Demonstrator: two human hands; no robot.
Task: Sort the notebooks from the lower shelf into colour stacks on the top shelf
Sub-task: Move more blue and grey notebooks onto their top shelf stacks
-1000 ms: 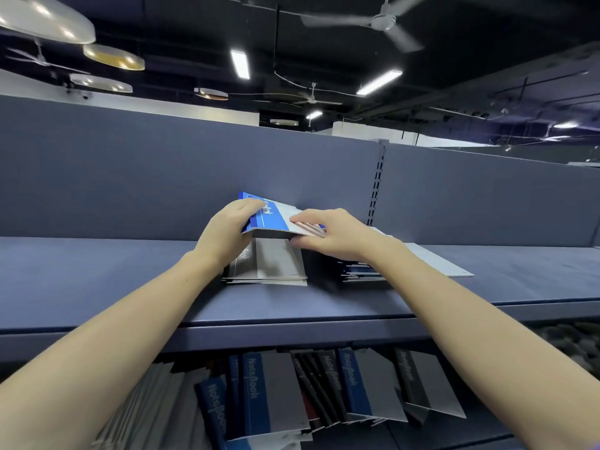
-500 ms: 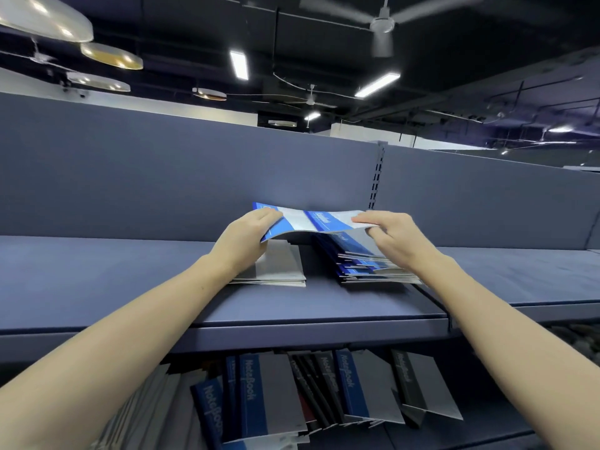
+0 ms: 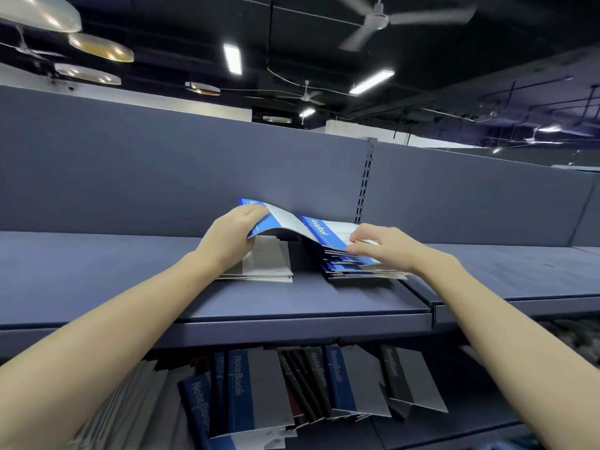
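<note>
Dim hall, bright ceiling strip lights (image 3: 232, 59), wide-angle bending at edges.

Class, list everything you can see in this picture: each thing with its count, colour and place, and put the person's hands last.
Held notebooks: two, blue and white, bowed across the gap above the two stacks.
Grey stack: one, grey-white, top shelf, left.
Blue stack: one, blue and white, top shelf, right.
Unsorted notebooks: many, blue, black, grey, leaning on the lower shelf.
Top shelf: one, dark blue.
Back panel: dark blue, behind the shelf.
Ceiling fans: several, pale, overhead.
Left hand: grips the held notebooks' left end.
Right hand: pinches their right edge.
</note>
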